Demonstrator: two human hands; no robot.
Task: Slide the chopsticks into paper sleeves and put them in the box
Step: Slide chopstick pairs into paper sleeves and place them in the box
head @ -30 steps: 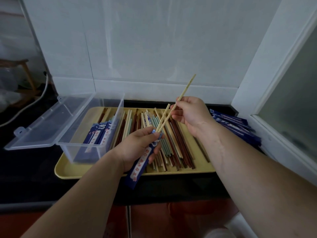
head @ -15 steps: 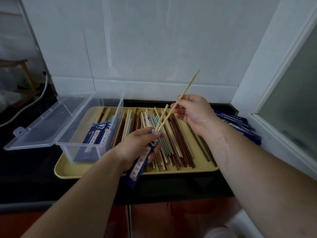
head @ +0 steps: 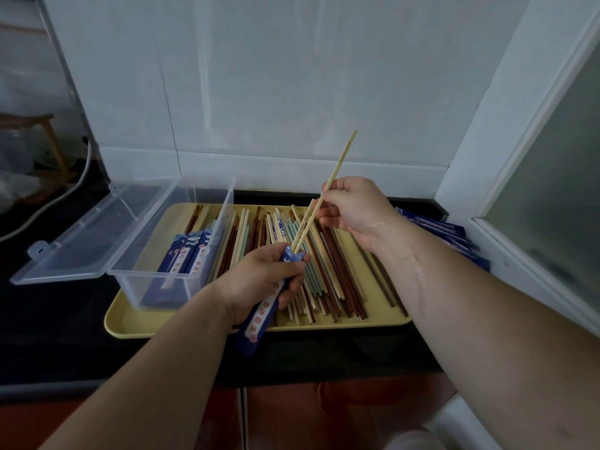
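- Over yellow tray (head: 136, 323), head view (only view): L hand (head: 259, 280) curled round blue paper sleeve (head: 263, 315). Thumb & fingers pinch its upper end, mouth up. Lower end hangs past tray's near edge.
- R hand (head: 354, 209) pinches long pale chopstick (head: 337, 167) abt mid-length, fingers curled. Its tip is at sleeve mouth.
- 2nd pale chopstick (head: 306, 219) lies alongside, lower end in the mouth, top end just beside R fingers. Cannot tell if they touch it.
- Change vs 1.0 s & 0.5 s ago: long stick now steeper, top end swung left. R hand barely shifted. Tip at mouth then & now, depth looks abt same. L hand & sleeve unmoved.
- Meaning (judgement): still at feed-in step, aligning rather than pushing. Long stick not seated, so pair not ready for box.
- Left on tray: clear box (head: 156, 275), lid (head: 84, 235) open to left. Filled blue sleeves (head: 185, 254) lean inside, so some pairs done.
- Mid tray, under hands: loose chopsticks (head: 328, 271), pale, green & brown. Plenty left to do.
- Off tray at right: spare blue sleeves (head: 448, 235).
- Writing: sleeve has white strip w/ red characters & white pattern nr top, too blurred to read. Small dark marks nr top of long stick, illegible. No brand made out.
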